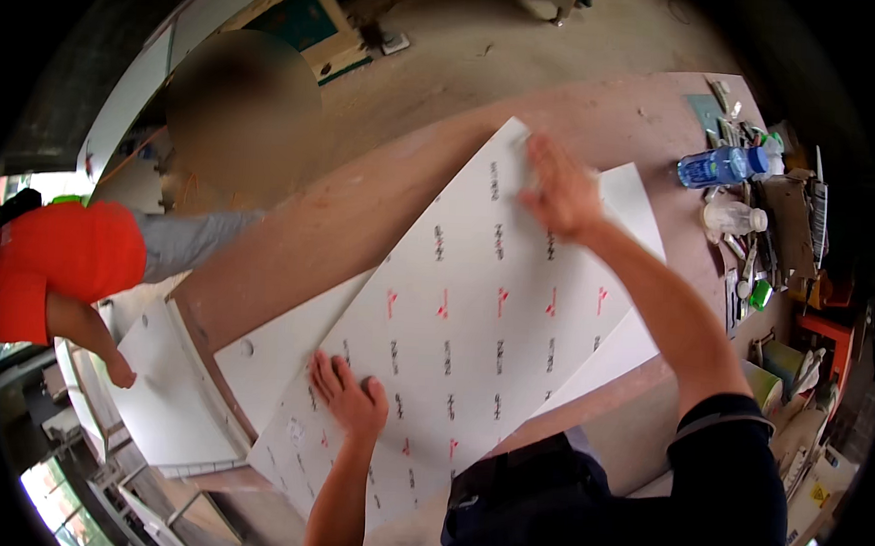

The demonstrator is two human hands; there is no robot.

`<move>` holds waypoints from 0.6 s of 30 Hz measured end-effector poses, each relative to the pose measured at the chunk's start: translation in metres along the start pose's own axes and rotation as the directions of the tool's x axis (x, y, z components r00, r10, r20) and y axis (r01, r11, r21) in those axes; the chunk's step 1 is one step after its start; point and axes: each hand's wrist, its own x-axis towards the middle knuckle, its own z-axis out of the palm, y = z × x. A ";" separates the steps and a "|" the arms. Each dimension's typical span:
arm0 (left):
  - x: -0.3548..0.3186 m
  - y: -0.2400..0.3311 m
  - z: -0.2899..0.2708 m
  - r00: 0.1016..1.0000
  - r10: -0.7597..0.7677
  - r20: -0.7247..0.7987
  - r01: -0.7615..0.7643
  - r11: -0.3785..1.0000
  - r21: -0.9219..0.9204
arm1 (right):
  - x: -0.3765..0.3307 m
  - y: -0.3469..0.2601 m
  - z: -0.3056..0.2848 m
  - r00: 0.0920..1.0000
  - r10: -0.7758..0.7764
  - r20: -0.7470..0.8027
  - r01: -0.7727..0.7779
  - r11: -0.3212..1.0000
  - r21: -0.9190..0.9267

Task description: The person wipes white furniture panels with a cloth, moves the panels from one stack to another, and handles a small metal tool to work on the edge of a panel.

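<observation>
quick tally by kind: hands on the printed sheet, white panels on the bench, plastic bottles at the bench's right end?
Hands on printed sheet: 2 (left hand, right hand)
White panels under the sheet: 2 ()
Plastic bottles: 2 (blue bottle, clear bottle)
Total: 6

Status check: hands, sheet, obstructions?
Left hand flat on white printed sheet. Right hand flat on its far edge. Co-worker's hand off left, clear.

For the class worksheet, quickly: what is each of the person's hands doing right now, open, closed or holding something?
Left hand: open, fingers spread flat on the printed white sheet, gripping nothing.
Right hand: open, palm pressed on the sheet near its far edge, gripping nothing.
</observation>
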 end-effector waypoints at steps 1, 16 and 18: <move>0.002 0.000 0.000 1.000 -0.010 0.003 0.010 1.000 -0.001 | 0.021 -0.001 -0.012 0.989 0.111 -0.100 -0.117 0.991 -0.057; -0.003 -0.001 0.003 0.985 -0.156 -0.072 0.151 0.986 -0.074 | -0.020 -0.025 -0.012 0.931 0.365 0.026 -0.366 0.929 0.046; 0.004 0.003 0.008 0.985 -0.134 -0.111 0.125 0.988 -0.086 | -0.024 -0.018 -0.005 0.932 0.359 -0.049 -0.358 0.933 0.020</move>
